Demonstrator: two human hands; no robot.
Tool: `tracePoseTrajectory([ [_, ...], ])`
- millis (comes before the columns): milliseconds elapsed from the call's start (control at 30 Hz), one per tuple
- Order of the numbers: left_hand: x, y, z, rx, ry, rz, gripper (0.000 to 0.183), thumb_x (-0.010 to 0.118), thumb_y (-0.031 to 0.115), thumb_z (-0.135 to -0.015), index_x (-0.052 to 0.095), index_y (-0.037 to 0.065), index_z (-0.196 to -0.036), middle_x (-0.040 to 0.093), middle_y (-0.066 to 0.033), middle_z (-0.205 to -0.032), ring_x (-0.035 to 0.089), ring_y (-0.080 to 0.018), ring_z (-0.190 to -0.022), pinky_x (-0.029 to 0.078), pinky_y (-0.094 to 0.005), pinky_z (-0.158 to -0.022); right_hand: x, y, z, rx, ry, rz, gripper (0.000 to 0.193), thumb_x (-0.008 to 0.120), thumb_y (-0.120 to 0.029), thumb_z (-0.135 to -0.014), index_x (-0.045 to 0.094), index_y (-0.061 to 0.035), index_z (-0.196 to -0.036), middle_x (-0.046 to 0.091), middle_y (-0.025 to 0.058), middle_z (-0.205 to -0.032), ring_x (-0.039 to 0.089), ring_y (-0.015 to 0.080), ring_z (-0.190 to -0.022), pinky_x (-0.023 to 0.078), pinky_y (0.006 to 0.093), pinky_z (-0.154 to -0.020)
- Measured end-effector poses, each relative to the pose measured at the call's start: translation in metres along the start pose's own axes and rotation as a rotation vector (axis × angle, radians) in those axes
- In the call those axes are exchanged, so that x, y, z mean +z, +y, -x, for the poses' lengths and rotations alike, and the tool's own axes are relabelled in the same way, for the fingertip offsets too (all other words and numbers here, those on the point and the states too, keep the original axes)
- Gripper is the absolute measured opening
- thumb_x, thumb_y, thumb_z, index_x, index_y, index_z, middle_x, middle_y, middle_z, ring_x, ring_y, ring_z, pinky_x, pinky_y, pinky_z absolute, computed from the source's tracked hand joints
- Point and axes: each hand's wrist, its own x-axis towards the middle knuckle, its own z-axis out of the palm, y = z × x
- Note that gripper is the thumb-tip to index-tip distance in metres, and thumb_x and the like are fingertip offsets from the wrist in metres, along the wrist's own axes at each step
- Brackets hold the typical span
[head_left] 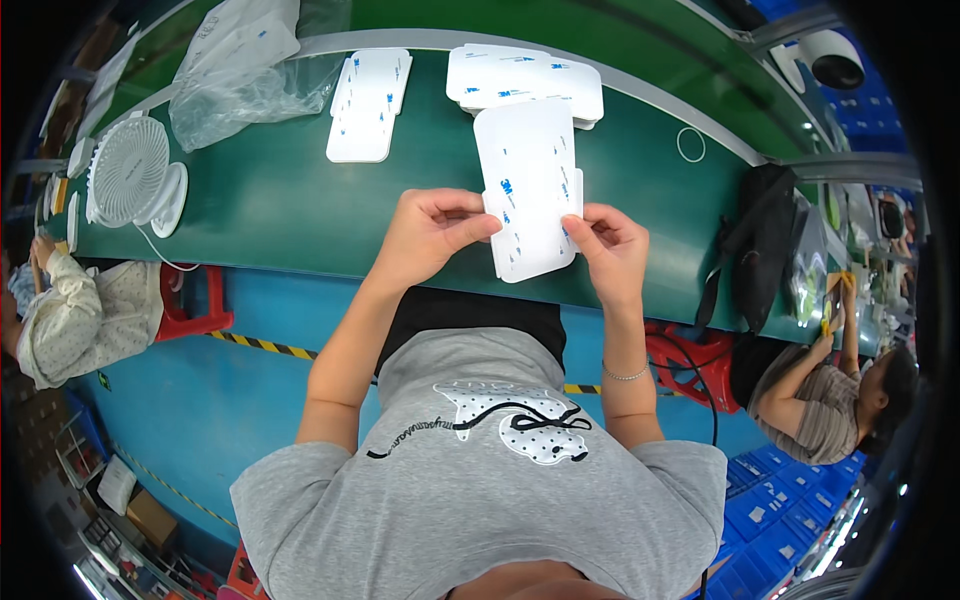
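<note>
Between both hands I hold a white adhesive sheet (pixel 528 215) with small blue print, tilted slightly over the near edge of the green table. My left hand (pixel 432 235) pinches its left edge between thumb and fingers. On the opposite edge, my right hand (pixel 608 248) grips with the thumb on top and fingers beneath. Just beyond the held sheet lies a stack of similar white sheets (pixel 525 75), partly covered by it. Farther left, a smaller pile of white sheets (pixel 365 110) rests on the table.
A white fan (pixel 130 172) stands on the green table (pixel 270 200) at left, near a clear plastic bag (pixel 245 95). A white ring (pixel 691 145) and a black bag (pixel 762 240) are at right. One person sits on each side, with red stools (pixel 690 365) nearby.
</note>
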Motion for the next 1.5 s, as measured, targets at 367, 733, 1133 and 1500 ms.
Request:
tracePoseTrajectory([
  [367,0.003,-0.001,0.001,-0.003,0.114,-0.1,0.012,0.072,0.004,-0.078,0.066,-0.006,-0.083,0.066,-0.0081,-0.079,0.063,-0.0107,-0.071,0.054,-0.0237,-0.066,0.005,-0.003,0.009,-0.096,0.03,0.091,0.013,0.069,-0.003,-0.082,0.065,0.0073,-0.089,0.064,0.0054,-0.077,0.057,0.0075,-0.068,0.047,0.0207,-0.062],
  [733,0.032,0.02,0.015,0.224,0.126,-0.106,0.029,0.072,0.004,-0.077,0.065,-0.005,-0.103,0.063,-0.0114,-0.095,0.064,-0.016,-0.082,0.056,-0.025,-0.069,0.018,0.022,0.0,0.044,0.083,-0.367,0.019,0.067,-0.011,-0.086,0.064,0.0039,-0.097,0.064,0.0041,-0.082,0.053,0.0062,-0.069,0.042,0.0207,-0.063],
  [1133,-0.003,0.009,0.011,0.104,0.184,-0.3,0.027,0.073,0.007,-0.078,0.066,-0.003,-0.101,0.064,-0.0081,-0.089,0.063,-0.0112,-0.075,0.052,-0.0218,-0.065,0.025,0.011,-0.021,-0.01,0.085,-0.103,0.02,0.068,-0.014,-0.085,0.065,0.0048,-0.091,0.063,0.0019,-0.077,0.051,0.0044,-0.068,0.04,0.0203,-0.059],
  [1500,-0.039,0.051,0.016,0.799,0.135,-1.534,0.024,0.074,0.016,-0.068,0.068,0.013,-0.091,0.061,0.0039,-0.08,0.057,-0.0146,-0.076,0.047,-0.0307,-0.067,0.062,-0.046,-0.067,-0.823,-0.63,1.096,0.008,0.066,-0.014,-0.077,0.065,-0.0073,-0.082,0.055,0.0033,-0.072,0.053,0.0215,-0.071,0.042,0.0338,-0.067],
])
